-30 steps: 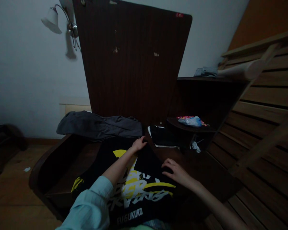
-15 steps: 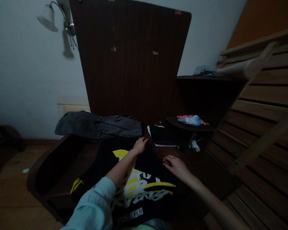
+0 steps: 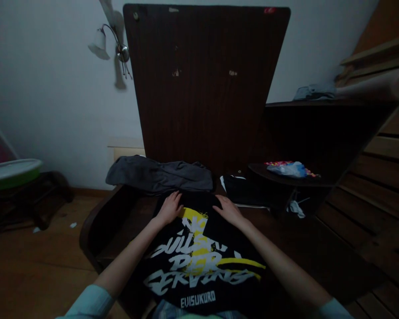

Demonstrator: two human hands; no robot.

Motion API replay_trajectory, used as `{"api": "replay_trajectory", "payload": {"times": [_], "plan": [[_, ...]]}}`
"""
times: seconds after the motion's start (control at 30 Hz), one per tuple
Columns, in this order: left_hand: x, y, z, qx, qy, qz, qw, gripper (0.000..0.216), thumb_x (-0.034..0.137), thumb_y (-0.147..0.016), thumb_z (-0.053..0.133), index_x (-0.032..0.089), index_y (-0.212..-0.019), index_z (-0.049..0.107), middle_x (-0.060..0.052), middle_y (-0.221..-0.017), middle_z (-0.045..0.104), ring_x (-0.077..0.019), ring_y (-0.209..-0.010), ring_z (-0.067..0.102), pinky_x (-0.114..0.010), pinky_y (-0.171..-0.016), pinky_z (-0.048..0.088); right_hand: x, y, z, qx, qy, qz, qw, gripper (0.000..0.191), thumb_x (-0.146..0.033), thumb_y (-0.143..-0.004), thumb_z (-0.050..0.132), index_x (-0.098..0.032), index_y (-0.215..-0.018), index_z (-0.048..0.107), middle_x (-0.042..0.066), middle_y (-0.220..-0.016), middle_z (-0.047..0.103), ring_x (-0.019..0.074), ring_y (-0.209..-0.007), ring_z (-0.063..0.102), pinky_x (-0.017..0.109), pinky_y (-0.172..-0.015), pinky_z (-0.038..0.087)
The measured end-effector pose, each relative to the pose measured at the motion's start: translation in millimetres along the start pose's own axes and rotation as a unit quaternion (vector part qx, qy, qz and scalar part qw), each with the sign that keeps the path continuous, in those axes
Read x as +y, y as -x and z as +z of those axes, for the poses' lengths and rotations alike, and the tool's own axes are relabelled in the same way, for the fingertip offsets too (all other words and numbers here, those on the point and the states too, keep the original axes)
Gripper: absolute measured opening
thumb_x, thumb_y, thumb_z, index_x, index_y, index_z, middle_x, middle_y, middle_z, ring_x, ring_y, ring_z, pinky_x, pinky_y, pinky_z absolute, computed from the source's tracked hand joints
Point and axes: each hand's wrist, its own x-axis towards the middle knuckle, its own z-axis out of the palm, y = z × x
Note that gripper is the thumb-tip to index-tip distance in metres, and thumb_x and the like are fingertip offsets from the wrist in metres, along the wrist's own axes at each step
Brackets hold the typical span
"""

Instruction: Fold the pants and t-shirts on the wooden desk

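Note:
A black T-shirt [image 3: 173,252] with large white and yellow lettering is spread out in front of me, its far end on the dark wooden seat. My left hand [image 3: 169,208] lies on the shirt's far left side, fingers stretched forward and thumb apart. Across from it, my right hand [image 3: 229,212] rests at the far right side, also with its fingers extended and thumb apart. Both hands touch the cloth without a visible grip on it. Beyond them, a dark grey garment [image 3: 159,175] is laid along the back of the seat.
Folded black clothing [image 3: 241,188] with white edges lies right of the shirt. A plastic bag [image 3: 287,169] sits on a small shelf [image 3: 259,170]. Behind stands a tall dark board [image 3: 202,88]. Wooden slats [image 3: 375,177] rise at the right; a green basin [image 3: 13,174] stands at the left.
My left hand has moved from the shirt's far middle to its far left side. My right hand has come forward onto the far right side. The shirt's print is more fully exposed.

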Motion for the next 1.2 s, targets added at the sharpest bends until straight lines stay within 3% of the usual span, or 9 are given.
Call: {"api": "replay_trajectory", "payload": {"times": [0.07,0.2,0.37,0.73,0.87,0.97,1.07,1.2], "plan": [[-13,9,7,0.006,-0.002,-0.014,1.0,0.051,0.035,-0.084,0.035,0.012,-0.13,0.031,-0.013,-0.139,0.027,-0.0237,-0.128,0.022,-0.041,-0.101,0.024,3,0,10,-0.028,0.012,0.0,1.0,0.057,-0.042,-0.083,0.038,-0.008,-0.128,0.037,0.015,-0.135,0.035,0.0234,-0.126,0.028,0.037,-0.102,0.023],[-20,14,21,-0.054,0.0,-0.019,0.998,0.055,0.042,-0.086,0.029,0.014,-0.133,0.026,-0.013,-0.142,0.019,-0.0236,-0.131,0.013,-0.044,-0.102,0.02,8,3,25,-0.084,0.032,0.019,0.996,0.067,-0.052,-0.084,0.026,-0.004,-0.131,0.03,0.016,-0.141,0.021,0.023,-0.131,0.014,0.037,-0.104,0.016],[-14,13,14,-0.105,-0.004,-0.022,0.994,0.056,0.045,-0.086,0.024,0.014,-0.133,0.028,-0.011,-0.142,0.02,-0.0222,-0.131,0.012,-0.043,-0.103,0.016,7,4,26,-0.094,0.033,0.035,0.994,0.07,-0.056,-0.083,0.022,-0.007,-0.134,0.025,0.014,-0.142,0.016,0.0208,-0.132,0.008,0.036,-0.105,0.012],[-15,13,17,-0.079,0.009,-0.012,0.997,0.054,0.047,-0.086,0.027,0.017,-0.13,0.034,-0.012,-0.141,0.023,-0.0233,-0.13,0.016,-0.044,-0.102,0.017,7,4,27,-0.087,0.044,0.036,0.995,0.067,-0.055,-0.083,0.022,-0.011,-0.134,0.027,0.012,-0.142,0.017,0.0208,-0.131,0.012,0.036,-0.104,0.014],[-18,22,-1,-0.038,0.028,-0.007,0.999,0.048,0.04,-0.085,0.034,0.015,-0.126,0.04,-0.013,-0.142,0.021,-0.0225,-0.129,0.019,-0.037,-0.103,0.019,5,5,21,-0.098,0.055,0.036,0.993,0.064,-0.053,-0.084,0.023,-0.012,-0.133,0.028,0.011,-0.142,0.019,0.0207,-0.131,0.013,0.036,-0.104,0.015],[-33,44,-26,-0.033,0.046,-0.01,0.998,0.044,0.034,-0.084,0.037,0.016,-0.124,0.041,-0.01,-0.139,0.029,-0.0184,-0.125,0.03,-0.029,-0.101,0.025,5,4,10,-0.124,0.061,0.033,0.99,0.063,-0.051,-0.084,0.027,-0.01,-0.132,0.03,0.012,-0.141,0.021,0.0226,-0.13,0.017,0.038,-0.103,0.018],[-52,75,-47,-0.038,0.027,-0.103,0.994,0.041,0.036,-0.083,0.036,0.015,-0.117,0.045,-0.011,-0.124,0.046,-0.0191,-0.111,0.046,-0.028,-0.091,0.037,-2,0,1,-0.122,0.063,0.018,0.99,0.06,-0.045,-0.082,0.038,-0.008,-0.129,0.035,0.016,-0.138,0.028,0.0256,-0.128,0.022,0.042,-0.103,0.017],[-63,106,-58,-0.073,-0.011,-0.189,0.979,0.04,0.046,-0.083,0.03,0.016,-0.087,0.057,-0.009,-0.093,0.061,-0.0205,-0.086,0.058,-0.028,-0.075,0.042,-38,-5,1,-0.066,-0.017,-0.053,0.996,0.051,-0.031,-0.08,0.045,-0.01,-0.126,0.041,0.014,-0.134,0.037,0.023,-0.126,0.028,0.04,-0.103,0.019]]}}
